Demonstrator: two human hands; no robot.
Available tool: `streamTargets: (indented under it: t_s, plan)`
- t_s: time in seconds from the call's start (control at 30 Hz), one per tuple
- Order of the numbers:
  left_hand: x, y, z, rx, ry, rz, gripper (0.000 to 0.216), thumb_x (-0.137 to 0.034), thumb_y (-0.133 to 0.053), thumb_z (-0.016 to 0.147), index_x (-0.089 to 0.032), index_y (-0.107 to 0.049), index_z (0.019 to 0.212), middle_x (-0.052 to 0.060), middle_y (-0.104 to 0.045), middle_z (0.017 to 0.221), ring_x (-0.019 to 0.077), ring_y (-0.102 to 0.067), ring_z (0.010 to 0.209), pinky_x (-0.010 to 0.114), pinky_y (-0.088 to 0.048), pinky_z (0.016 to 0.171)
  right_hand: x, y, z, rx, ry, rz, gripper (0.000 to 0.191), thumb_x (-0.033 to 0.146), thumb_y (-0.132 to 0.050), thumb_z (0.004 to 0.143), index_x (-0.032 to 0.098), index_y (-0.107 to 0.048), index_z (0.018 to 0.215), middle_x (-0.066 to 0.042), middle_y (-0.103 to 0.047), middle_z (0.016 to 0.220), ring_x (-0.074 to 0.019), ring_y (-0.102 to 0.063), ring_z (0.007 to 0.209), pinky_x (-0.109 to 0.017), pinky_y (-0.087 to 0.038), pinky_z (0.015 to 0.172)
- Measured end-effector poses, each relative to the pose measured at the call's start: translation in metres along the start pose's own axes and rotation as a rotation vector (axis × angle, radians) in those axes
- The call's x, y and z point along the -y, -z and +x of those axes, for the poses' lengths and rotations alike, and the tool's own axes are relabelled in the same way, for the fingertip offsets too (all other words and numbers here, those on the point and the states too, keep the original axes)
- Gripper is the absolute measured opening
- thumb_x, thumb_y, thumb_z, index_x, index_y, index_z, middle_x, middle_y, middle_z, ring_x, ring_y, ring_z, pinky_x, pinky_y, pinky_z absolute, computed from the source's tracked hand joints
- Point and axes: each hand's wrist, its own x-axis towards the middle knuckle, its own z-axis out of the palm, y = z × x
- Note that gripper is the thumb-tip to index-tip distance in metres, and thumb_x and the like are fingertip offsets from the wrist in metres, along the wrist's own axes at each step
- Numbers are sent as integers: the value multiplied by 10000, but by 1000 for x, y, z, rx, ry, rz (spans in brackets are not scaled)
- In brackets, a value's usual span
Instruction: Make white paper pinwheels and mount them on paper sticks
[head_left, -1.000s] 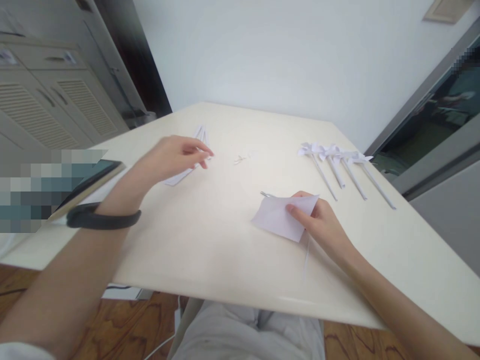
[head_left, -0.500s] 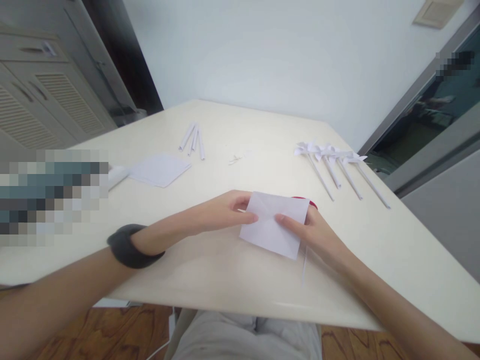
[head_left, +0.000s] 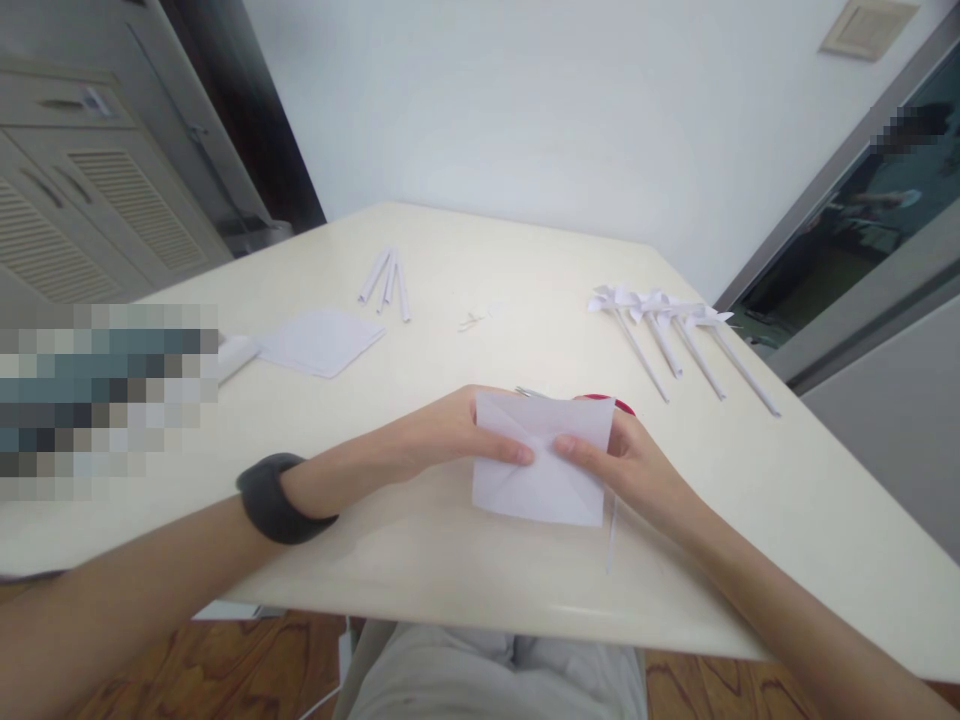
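We hold the paper sheet (head_left: 525, 490) at the lower centre of the frame, low over the worktop (head_left: 420, 565). Our left hand (head_left: 442, 432) pinches its left side and our right hand (head_left: 637, 468) its right. Fingertips nearly meet mid-sheet, and both hands are equally near.

Table (head_left: 360, 400) bare beside left hand (head_left: 442, 430); pinwheels (head_left: 675, 330) crowd right; paper stack (head_left: 322, 340) far left.

On your table (head_left: 420, 570), four paper pinwheels (head_left: 649, 302) lie in a row at two o'clock. You have three rolled paper sticks (head_left: 387, 275) at eleven, a stack of paper squares (head_left: 322, 342) at ten, and small scraps (head_left: 471, 320) at twelve.
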Motion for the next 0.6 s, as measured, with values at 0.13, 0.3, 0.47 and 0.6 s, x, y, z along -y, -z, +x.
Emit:
streamTargets:
  t_s: [0.13, 0.3, 0.47, 0.6]
  plan:
    - [2, 0, 0, -13, -9, 23, 474, -245, -747, 670, -233, -616, 1125, 38, -692, 1058, 229, -625, 996, 335, -498, 839, 4, 1, 1, -38, 55, 76, 168, 340, -587, 837, 220, -637, 944, -15, -655, 919, -153, -611, 843, -220, -480, 662]
    - [1, -2, -1, 25, -9, 47, 450, -247, -734, 685, -252, -618, 1120, 26, -689, 1072, 218, -627, 1001, 332, -498, 848, 3, 4, 1, -56, 11, 157, 186, 368, -562, 851, 221, -663, 905, 0, -653, 814, -128, -598, 732, -200, -450, 597]
    - [1, -3, -1, 80, -78, 47, 466, -197, -722, 692, -259, -597, 1137, 19, -664, 1129, 210, -592, 1066, 325, -468, 889, 2, 7, 1, -99, -61, 239, 237, 408, -552, 849, 209, -675, 887, -2, -650, 733, -126, -585, 640, -202, -424, 525]
    - [1, -2, -2, 186, -78, 39, 480, -167, -725, 679, -263, -601, 1132, 19, -672, 1103, 216, -607, 1027, 332, -467, 876, 4, 9, 0, -80, -91, 294, 277, 414, -546, 850, 188, -679, 936, -27, -678, 764, -138, -604, 641, -214, -445, 539]
